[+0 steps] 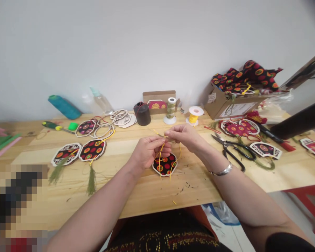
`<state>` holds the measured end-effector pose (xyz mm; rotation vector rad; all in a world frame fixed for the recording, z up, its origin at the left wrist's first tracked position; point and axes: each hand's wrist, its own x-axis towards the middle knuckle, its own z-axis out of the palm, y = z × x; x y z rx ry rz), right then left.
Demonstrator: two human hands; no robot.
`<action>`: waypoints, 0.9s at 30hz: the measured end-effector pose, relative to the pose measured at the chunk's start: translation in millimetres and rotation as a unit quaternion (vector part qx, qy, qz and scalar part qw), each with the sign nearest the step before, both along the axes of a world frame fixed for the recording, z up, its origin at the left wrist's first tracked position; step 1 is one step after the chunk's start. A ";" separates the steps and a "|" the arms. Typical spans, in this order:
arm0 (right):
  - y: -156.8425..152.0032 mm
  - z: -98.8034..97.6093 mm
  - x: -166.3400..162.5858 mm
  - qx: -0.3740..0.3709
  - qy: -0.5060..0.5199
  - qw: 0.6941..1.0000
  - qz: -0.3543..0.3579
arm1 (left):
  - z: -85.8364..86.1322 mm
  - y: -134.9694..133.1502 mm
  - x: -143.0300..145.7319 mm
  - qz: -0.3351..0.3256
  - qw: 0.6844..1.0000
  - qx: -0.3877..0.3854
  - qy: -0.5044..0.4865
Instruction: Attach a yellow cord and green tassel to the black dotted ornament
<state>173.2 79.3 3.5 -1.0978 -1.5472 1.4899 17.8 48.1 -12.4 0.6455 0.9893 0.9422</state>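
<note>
At the frame's centre, the left hand (150,150) and right hand (183,135) pinch thin yellow cord (160,166) above a black, red-patterned, pale-rimmed fabric plaque (166,165) on the wooden counter (147,203). Dangling strands could tangle; a slackened pinch could let the cord slip.

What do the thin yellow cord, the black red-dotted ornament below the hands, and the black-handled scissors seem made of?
Thin yellow cord: probably textile, judging by its soft loops.
Black red-dotted ornament: apparently matte printed fabric, given its motifs; its pale rim looks wooden.
Black-handled scissors: likely metal blades, dark and thin; glossy handles, perhaps plastic-coated.
</note>
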 end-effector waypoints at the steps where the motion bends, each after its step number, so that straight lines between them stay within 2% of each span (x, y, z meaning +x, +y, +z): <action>1: -0.7 -0.3 -1.2 -0.006 0.005 1.000 -0.006 | -0.6 0.1 0.6 -0.007 1.000 -0.001 0.003; 5: 0.4 -2.1 -1.2 -0.001 0.020 0.999 -0.033 | -0.1 -0.6 1.1 -0.031 0.999 -0.013 0.007; 9: 8.2 -7.7 4.2 0.004 0.023 0.996 -0.090 | 2.3 -1.9 0.7 -0.052 0.998 -0.025 0.007; 16: 21.9 -15.7 14.1 0.002 0.084 0.985 -0.150 | 1.8 -2.7 -0.8 -0.103 0.993 -0.050 0.026; 27: 28.7 -4.3 25.2 -0.041 0.147 0.968 -0.201 | -0.2 -1.3 -2.6 -0.123 0.989 -0.065 0.055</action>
